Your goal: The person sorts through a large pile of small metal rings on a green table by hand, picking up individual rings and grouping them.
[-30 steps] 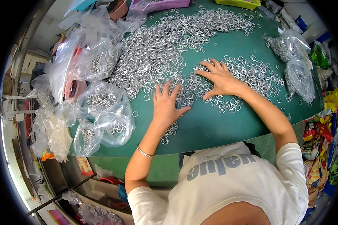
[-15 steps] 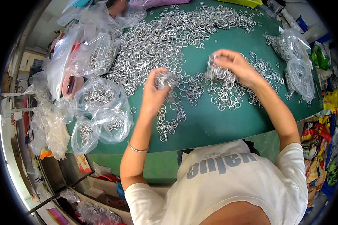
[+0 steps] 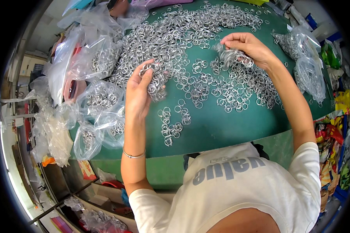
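A wide heap of silver metal rings [image 3: 175,35] covers the far half of a green table [image 3: 221,128]. My left hand [image 3: 138,93] is raised above the table, shut on a bunch of rings [image 3: 154,79]. My right hand [image 3: 251,46] is lifted over the right part of the heap and grips another bunch of rings [image 3: 231,56]. Loose rings [image 3: 173,128] lie scattered below and between the two hands.
Clear plastic bags with rings [image 3: 101,101] pile up along the table's left edge. More bags of rings [image 3: 305,58] sit at the right edge. Colourful packages [image 3: 334,147] lie to the right, and shelves with bags [image 3: 93,217] stand below left.
Both hands lay flat on the rings a second ago. They have closed on handfuls and lifted them off the table, the left one rising a little more.
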{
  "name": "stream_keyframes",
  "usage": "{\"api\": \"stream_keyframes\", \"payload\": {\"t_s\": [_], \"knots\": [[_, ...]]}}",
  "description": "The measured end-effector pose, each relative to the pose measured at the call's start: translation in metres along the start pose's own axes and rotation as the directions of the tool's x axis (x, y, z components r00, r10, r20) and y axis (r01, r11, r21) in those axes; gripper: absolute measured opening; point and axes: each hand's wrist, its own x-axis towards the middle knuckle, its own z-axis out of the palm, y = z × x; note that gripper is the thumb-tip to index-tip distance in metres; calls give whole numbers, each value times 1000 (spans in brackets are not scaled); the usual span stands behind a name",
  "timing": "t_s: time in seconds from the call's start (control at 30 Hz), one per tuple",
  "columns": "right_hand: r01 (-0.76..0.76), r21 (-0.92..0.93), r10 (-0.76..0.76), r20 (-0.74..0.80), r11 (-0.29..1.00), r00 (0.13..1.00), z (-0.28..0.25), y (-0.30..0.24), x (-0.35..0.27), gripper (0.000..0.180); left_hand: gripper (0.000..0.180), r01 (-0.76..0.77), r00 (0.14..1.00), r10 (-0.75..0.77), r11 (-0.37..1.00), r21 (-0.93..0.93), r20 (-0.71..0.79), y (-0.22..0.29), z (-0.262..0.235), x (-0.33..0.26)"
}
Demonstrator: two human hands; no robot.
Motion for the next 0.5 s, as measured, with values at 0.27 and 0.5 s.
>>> {"api": "stream_keyframes", "payload": {"t_s": [0.27,0.5], "knots": [[45,-240,-54,-30,970,998,2,4,-2,24,47,-187,981,160,931,314,113,18,1,-8],[456,-845,-342,355,280,870,62,71,-18,73,42,-401,910,329,550,732,252,-41,-9,-7]]}}
